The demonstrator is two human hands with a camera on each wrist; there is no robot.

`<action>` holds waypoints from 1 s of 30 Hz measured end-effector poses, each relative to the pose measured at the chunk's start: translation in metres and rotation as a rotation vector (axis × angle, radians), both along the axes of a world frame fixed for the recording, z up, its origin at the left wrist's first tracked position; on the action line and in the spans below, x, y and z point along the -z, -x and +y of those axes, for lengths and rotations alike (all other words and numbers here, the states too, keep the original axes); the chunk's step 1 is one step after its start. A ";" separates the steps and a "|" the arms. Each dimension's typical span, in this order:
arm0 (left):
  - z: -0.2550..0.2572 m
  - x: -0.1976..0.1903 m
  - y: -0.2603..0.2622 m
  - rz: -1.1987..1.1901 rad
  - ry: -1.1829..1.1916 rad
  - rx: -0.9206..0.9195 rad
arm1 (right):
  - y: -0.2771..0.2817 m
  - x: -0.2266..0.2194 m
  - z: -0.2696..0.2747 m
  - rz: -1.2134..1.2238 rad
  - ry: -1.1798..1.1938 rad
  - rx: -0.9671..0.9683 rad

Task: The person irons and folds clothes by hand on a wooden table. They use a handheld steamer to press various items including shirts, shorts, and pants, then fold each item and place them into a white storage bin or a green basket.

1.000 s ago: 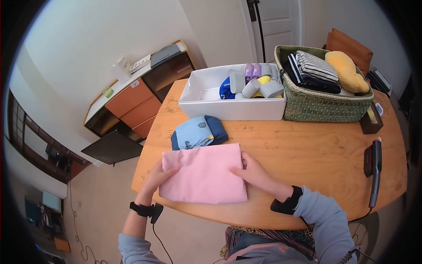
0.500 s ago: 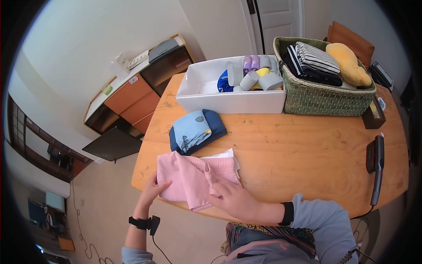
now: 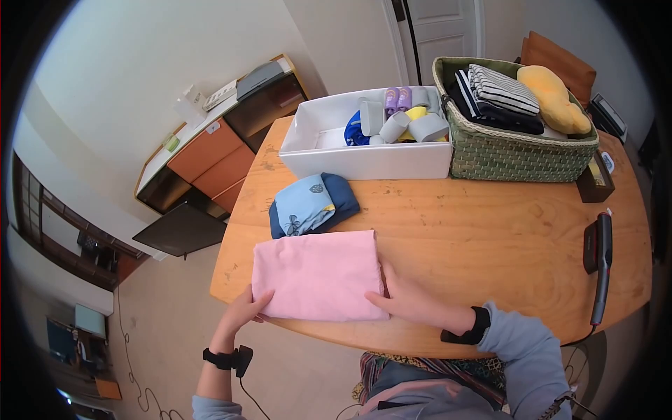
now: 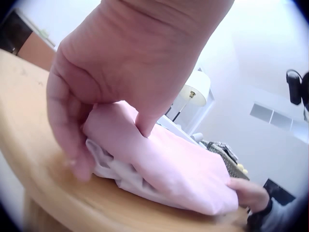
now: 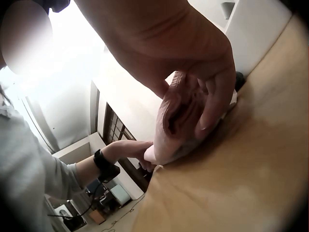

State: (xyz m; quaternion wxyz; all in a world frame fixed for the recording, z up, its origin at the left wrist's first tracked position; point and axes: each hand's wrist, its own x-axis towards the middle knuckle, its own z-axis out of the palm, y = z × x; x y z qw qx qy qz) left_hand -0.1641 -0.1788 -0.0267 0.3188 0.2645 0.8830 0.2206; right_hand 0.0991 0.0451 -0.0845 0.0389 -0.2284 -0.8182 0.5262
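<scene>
Pink folded cloth (image 3: 315, 274), we note, lies lengthwise between left hand (image 3: 241, 310) and right hand (image 3: 402, 295), neither nearer, the fingers of each pinching one short end.

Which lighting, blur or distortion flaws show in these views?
Head: black rounded corners, wide-angle bending, pink cloth evenly lit; left wrist: background washed out at upper right, fingertips of the left hand blurred; right wrist: white glare at upper left, right hand in shadow.
</scene>
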 end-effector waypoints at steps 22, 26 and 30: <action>0.073 -0.054 -0.058 -0.247 -0.887 0.040 | -0.059 -0.083 0.069 0.679 0.624 0.372; 0.082 -0.034 -0.069 0.319 -0.439 0.779 | -0.131 -0.052 0.107 0.596 0.390 0.535; 0.073 0.003 -0.057 0.562 -0.005 0.929 | -0.186 -0.005 0.126 0.515 0.428 0.555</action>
